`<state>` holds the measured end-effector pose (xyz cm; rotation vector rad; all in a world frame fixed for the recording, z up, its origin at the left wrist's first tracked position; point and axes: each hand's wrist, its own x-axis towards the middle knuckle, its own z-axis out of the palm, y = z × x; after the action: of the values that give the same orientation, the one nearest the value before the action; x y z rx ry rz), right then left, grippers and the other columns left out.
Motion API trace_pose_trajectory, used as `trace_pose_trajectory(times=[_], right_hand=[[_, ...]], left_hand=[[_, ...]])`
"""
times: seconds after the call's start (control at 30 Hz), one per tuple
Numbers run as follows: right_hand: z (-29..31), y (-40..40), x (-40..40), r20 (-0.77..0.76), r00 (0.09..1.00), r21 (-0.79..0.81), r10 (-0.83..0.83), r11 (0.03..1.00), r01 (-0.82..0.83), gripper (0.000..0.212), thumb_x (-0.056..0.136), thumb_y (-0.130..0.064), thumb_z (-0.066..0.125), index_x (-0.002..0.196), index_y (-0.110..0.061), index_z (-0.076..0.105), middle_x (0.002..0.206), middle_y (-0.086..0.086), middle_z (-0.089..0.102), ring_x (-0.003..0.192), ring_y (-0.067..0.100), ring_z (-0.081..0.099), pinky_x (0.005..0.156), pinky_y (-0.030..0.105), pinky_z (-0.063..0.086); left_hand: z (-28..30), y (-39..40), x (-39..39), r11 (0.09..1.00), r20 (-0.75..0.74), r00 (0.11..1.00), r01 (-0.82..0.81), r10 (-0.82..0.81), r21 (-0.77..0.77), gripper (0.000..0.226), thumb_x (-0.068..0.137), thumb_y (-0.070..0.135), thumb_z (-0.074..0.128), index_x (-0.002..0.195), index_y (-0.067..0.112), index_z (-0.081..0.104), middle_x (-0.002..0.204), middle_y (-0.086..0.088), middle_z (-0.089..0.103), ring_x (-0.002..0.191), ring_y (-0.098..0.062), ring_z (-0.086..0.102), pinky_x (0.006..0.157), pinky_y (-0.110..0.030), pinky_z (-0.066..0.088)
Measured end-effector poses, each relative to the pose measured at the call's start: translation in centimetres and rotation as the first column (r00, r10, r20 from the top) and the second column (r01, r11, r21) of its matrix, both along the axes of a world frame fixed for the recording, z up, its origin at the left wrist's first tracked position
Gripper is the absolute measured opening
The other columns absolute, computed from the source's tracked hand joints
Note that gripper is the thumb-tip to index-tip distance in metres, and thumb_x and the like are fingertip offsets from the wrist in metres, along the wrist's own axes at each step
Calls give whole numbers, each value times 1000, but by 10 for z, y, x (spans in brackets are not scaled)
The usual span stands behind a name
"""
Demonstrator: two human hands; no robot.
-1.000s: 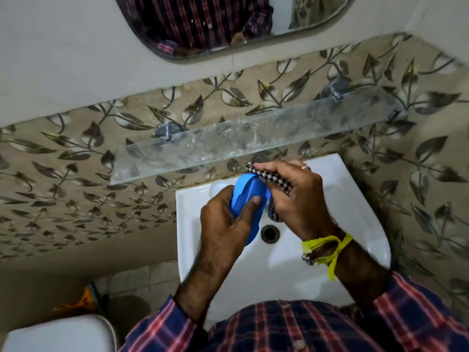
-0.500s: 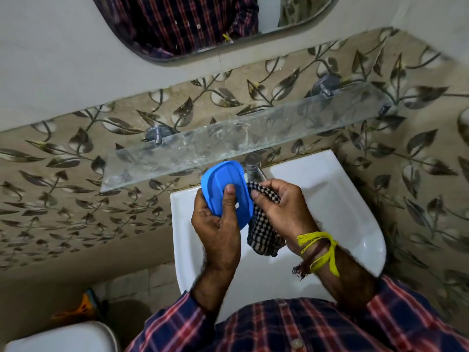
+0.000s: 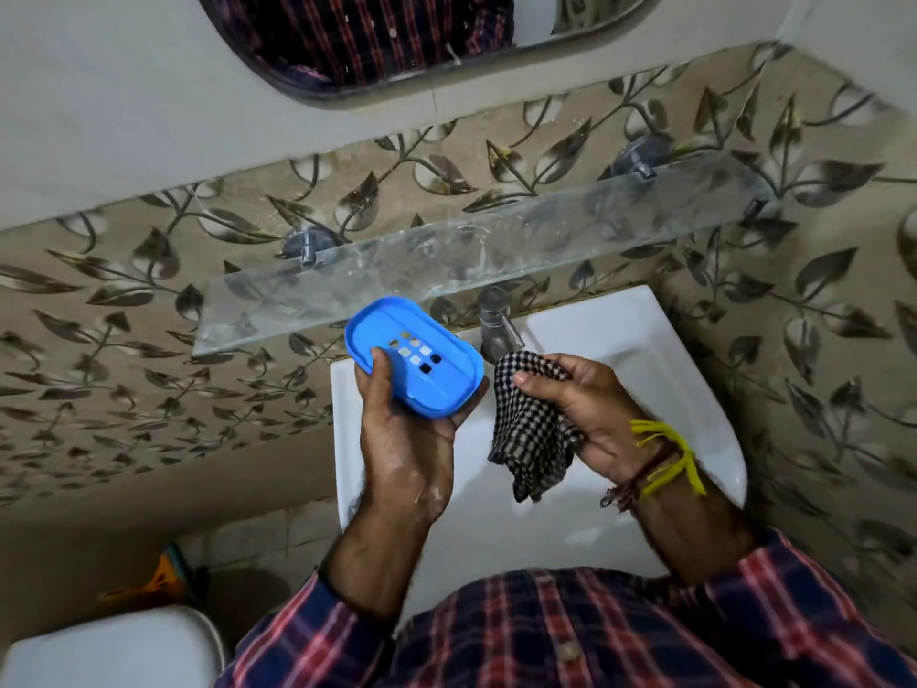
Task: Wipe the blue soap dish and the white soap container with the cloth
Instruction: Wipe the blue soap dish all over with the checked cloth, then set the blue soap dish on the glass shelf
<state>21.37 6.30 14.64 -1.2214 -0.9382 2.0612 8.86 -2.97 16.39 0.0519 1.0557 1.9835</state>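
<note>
Over the one sink (image 3: 645, 369): two hands, left (image 3: 407, 454) and right (image 3: 585, 414); one blue dish (image 3: 414, 357); one cloth (image 3: 533, 429); one tap (image 3: 496, 325); one glass shelf (image 3: 471, 255) on two brackets; one mirror (image 3: 426, 37).

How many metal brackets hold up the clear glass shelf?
2: left metal bracket above the blue plastic soap dish, right metal bracket near the clear glass shelf far end.

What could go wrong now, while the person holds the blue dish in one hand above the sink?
The left hand holds the blue soap dish tilted, mostly from below and by one edge; it looks wet, so the dish might slip into the sink. The cloth hangs from the right hand, apart from the dish, and could dip into the basin.
</note>
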Motion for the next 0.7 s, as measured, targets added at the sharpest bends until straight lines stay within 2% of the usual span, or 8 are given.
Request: trace_pose_trajectory(times=[0.1, 0.23, 0.27, 0.33, 0.4, 0.47, 0.63, 0.7], right_hand=[[-1, 1, 5, -26, 1000, -71, -1, 997, -1, 30, 81, 7, 68, 110, 10, 61, 97, 26, 67, 83, 34, 66, 78, 42, 58], [0, -1, 9, -85, 996, -153, 40, 987, -53, 10, 83, 8, 59, 91, 3, 63, 85, 22, 63, 71, 30, 64, 68, 35, 57], [0, -1, 10, -97, 994, -172, 50, 983, -66, 9, 84, 7, 58, 89, 1, 62, 86, 22, 62, 72, 30, 64, 70, 37, 56], [0, 0, 10, -103, 993, -181, 57, 981, -76, 18, 85, 4, 58, 102, 7, 61, 99, 26, 61, 86, 34, 62, 84, 46, 54], [-2, -1, 9, -89, 994, -182, 66, 980, -82, 36, 87, 2, 58, 122, 10, 56, 112, 27, 59, 98, 36, 58, 99, 55, 45], [1, -2, 6, -89, 994, -174, 67, 981, -81, 37, 89, 1, 58, 125, 8, 55, 116, 28, 60, 102, 36, 58, 102, 56, 44], [3, 1, 5, -102, 994, -124, 38, 991, -50, 16, 87, -2, 64, 102, 4, 66, 91, 18, 70, 78, 29, 67, 74, 39, 60], [5, 2, 4, -102, 995, -120, 8, 993, -20, 19, 86, -2, 66, 104, 3, 65, 91, 18, 70, 77, 28, 67, 77, 41, 58]], left_hand=[[9, -5, 5, 996, 14, 997, 78, -79, 42, 51, 100, 51, 33, 128, 19, 62, 119, -11, 73, 108, -35, 67, 101, -66, 44], [25, -4, 3, 999, -306, 951, 30, -33, -13, 54, 105, 44, 31, 153, 21, 35, 151, -13, 51, 134, -30, 52, 110, -60, 42], [28, -4, -2, 998, -553, 832, 21, -51, -61, 57, 105, 44, 34, 158, 23, 24, 155, -8, 45, 138, -23, 48, 112, -52, 42], [35, -1, -15, 982, -923, 343, -10, -174, -189, 67, 102, 48, 44, 159, 26, 16, 152, -2, 45, 133, -13, 50, 109, -38, 46], [42, 7, -32, 958, -959, -85, -127, -270, -258, 80, 95, 52, 58, 159, 22, 21, 151, -5, 46, 128, -19, 48, 111, -42, 39], [46, 19, -48, 927, -900, -265, -240, -347, -287, 93, 84, 57, 70, 156, 13, 31, 145, -9, 50, 126, -24, 46, 109, -39, 31], [54, 48, -71, 866, -845, -242, -299, -476, -402, 94, 71, 65, 78, 143, 11, 52, 130, -14, 53, 124, -31, 48, 107, -38, 38], [55, 59, -76, 866, -844, -219, -232, -490, -443, 94, 70, 62, 82, 142, 8, 53, 129, -13, 55, 122, -28, 51, 107, -39, 42]])
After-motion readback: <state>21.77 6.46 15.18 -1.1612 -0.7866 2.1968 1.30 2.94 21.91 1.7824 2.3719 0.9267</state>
